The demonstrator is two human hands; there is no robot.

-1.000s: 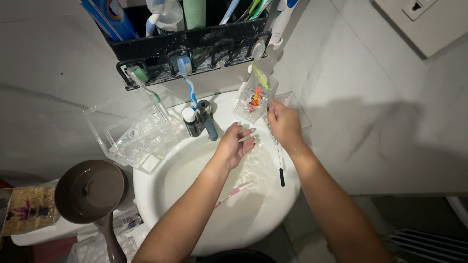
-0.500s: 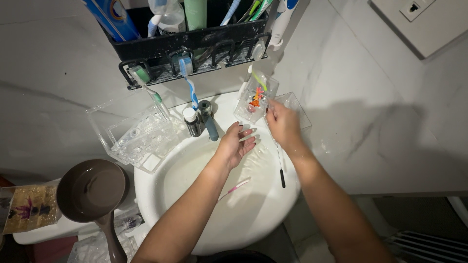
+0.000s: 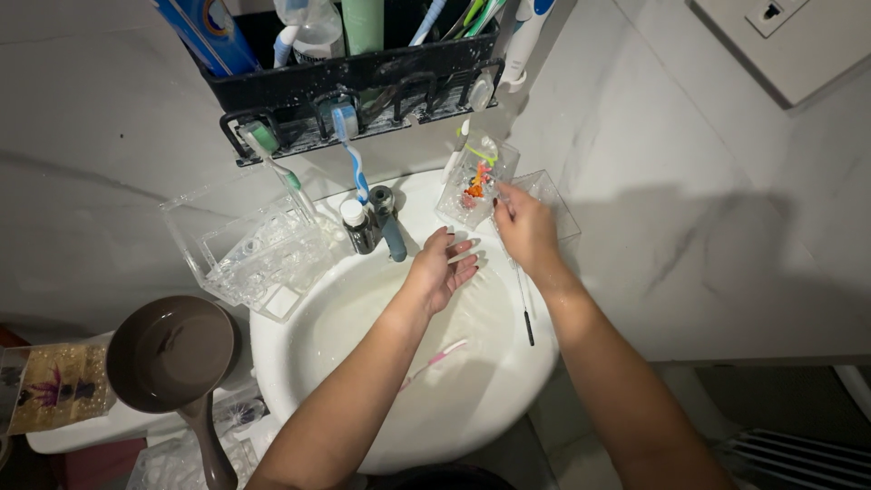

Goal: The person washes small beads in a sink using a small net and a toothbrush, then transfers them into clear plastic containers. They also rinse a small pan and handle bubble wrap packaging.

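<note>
The thin black-tipped brush (image 3: 523,304), pinched in your right hand (image 3: 526,231) over the sink (image 3: 299,363) rim at three o'clock, could slip off wet fingers into the basin, since your open left hand (image 3: 440,270) supports nothing.

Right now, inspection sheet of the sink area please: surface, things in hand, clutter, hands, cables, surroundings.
Surface: white round sink, wet, with a dark faucet at the back.
Job's things: thin long-handled brush in the right hand; small clear container with orange and green contents on the rim.
Clutter: pink toothbrush in the basin; clear plastic organiser; brown ladle; small dark bottle.
Hands: left hand open, palm up, over the basin; right hand pinching the brush.
Cables: nothing seen.
Surroundings: black wall rack with toothbrushes; marble-look wall; wall socket.
</note>
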